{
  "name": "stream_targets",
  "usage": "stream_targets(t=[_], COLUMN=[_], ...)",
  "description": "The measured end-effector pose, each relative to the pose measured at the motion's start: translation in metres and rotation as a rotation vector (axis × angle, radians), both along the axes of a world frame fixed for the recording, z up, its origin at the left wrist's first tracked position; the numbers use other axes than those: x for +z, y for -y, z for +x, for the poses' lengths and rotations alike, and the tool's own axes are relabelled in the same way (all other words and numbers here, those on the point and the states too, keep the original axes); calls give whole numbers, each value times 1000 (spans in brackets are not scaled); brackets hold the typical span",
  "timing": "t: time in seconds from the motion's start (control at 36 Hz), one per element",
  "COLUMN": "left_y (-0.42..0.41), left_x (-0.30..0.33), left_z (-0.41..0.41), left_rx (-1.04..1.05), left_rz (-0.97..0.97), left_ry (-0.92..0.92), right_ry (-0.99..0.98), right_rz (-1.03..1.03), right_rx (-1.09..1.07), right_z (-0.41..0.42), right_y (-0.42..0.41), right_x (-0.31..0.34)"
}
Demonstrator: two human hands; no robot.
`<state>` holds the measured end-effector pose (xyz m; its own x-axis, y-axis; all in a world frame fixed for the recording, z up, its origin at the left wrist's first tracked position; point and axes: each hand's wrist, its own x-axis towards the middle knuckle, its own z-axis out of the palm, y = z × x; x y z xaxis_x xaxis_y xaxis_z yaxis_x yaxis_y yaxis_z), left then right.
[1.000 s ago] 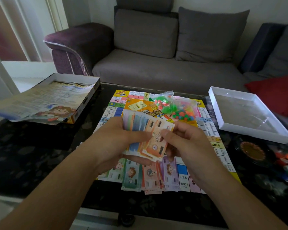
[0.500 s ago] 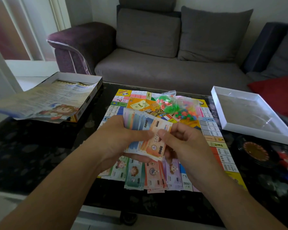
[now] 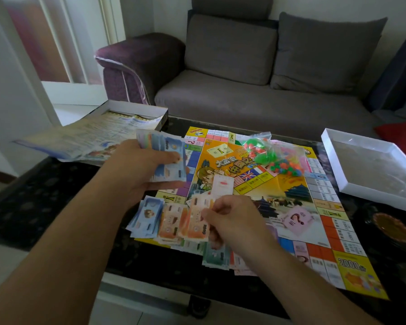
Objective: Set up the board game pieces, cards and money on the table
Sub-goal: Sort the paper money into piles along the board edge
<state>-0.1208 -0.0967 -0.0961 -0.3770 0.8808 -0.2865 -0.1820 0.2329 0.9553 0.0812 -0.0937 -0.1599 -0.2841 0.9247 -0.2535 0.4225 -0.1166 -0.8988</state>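
Sorting the play money by colour is the step I judge to be in hand, and the way each hand sits fits that. My left hand (image 3: 141, 170) is raised over the near-left part of the board (image 3: 291, 207), its grip clamped on the unsorted wad of notes (image 3: 167, 158), thumb pressed across the top blue note so the fan cannot slide apart; held up there, the wad stays clear of the rows below and within reach of the other hand. My right hand (image 3: 230, 216) is lower, near the front edge of the board, its fingers pinched on a few orange notes (image 3: 199, 219) with a pale one (image 3: 222, 187) sticking up behind them, just over the piles (image 3: 171, 221) already laid down. Those piles lie side by side along the near edge, blue at the left, then orange, with a green one nearer me, overlapping the board's border and the dark table (image 3: 33, 207), I think so that each value can be taken quickly once play starts. Whether the pinched notes already touch the orange pile I cannot tell. A clear bag of small coloured pieces (image 3: 277, 156) lies unopened toward the far side of the board. The box lid (image 3: 136, 109) with the rule sheet (image 3: 80, 141) on it sits far left, and a white tray (image 3: 370, 170) sits at the right, both off the board.
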Motion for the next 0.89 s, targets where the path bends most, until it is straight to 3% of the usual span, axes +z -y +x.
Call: stream_targets(t=[0.25, 0.42, 0.47, 0.58, 0.67, 0.72, 0.89], left_y=[-2, 1, 2, 6, 10, 12, 17], left_x=[-2, 2, 1, 1, 0, -1, -3], left_z=[2, 10, 15, 31, 48, 61, 87], left_rx=[-52, -122, -158, -277, -391, -466, -593], left_rz=[32, 63, 64, 57, 58, 50, 41], left_ry=[-3, 15, 29, 49, 23, 13, 51], right_ry=[356, 423, 333, -136, -354, -405, -310], right_rz=[123, 213, 177, -28, -43, 0, 183], right_rx=[125, 83, 87, 14, -2, -18, -86], right_z=[-51, -16, 1, 33, 49, 57, 76], right_y=[-16, -7, -6, -7, -5, -4, -5], right_x=[-9, -5, 0, 19, 32, 36, 29])
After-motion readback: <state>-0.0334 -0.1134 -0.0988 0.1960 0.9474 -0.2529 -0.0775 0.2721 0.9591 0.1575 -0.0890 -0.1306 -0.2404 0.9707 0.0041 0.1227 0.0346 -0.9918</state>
